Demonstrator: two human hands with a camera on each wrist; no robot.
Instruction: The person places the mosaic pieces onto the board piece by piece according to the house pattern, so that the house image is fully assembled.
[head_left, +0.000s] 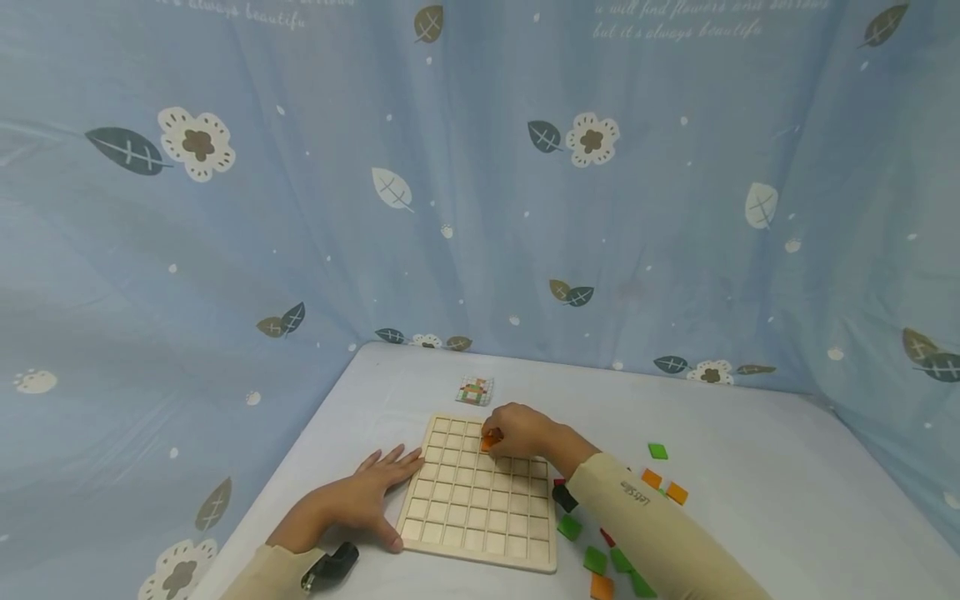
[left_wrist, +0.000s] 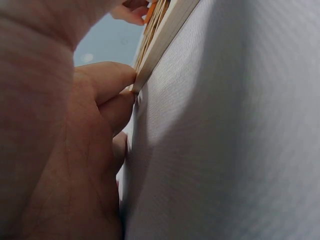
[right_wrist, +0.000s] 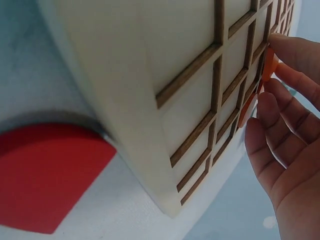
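Note:
A square wooden board (head_left: 456, 512) with a grid of recessed cells lies on the white table. My right hand (head_left: 521, 431) is over its far rows, pinching an orange square tile (right_wrist: 270, 64) between thumb and fingertip. Close by, another orange-red tile (right_wrist: 247, 110) sits at the far edge of the grid, partly hidden by the fingers. Along the board's left side rests my left hand (head_left: 367, 493), fingers spread, with thumb near the front corner. Its fingertips touch the wooden rim (left_wrist: 162, 45) in the left wrist view.
A small card with a coloured grid pattern (head_left: 475, 391) lies beyond the board. Right of it are scattered loose green tiles (head_left: 595, 560), orange tiles (head_left: 677, 493) and a red rounded piece (right_wrist: 52, 175), some under the right forearm. A blue patterned curtain (head_left: 480, 208) hangs behind the table.

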